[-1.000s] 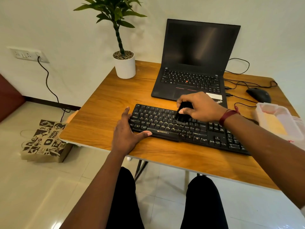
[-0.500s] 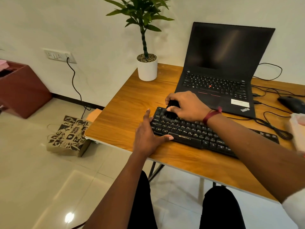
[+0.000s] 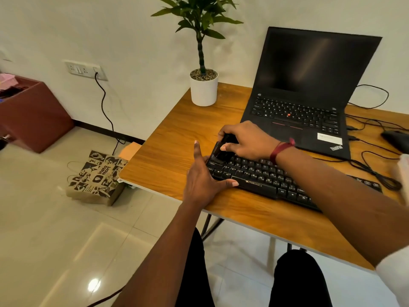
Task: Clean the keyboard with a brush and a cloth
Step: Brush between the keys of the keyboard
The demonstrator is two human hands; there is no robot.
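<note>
A black keyboard [image 3: 265, 173] lies on the wooden table [image 3: 177, 151], in front of the laptop. My right hand [image 3: 247, 140] grips a small black brush [image 3: 222, 150] whose bristles press on the keyboard's far-left keys. My left hand [image 3: 203, 176] lies flat against the keyboard's left end, fingers spread, thumb on the front edge. No cloth is in view.
An open black laptop [image 3: 309, 85] stands behind the keyboard. A potted plant [image 3: 203, 85] is at the table's back-left corner. A mouse [image 3: 396, 138] and cables [image 3: 376, 169] lie to the right. A paper bag [image 3: 97, 176] sits on the floor at the left.
My right hand has swept the brush from the keyboard's middle to its far-left end. The left hand stayed at the left end. The camera has turned leftward.
</note>
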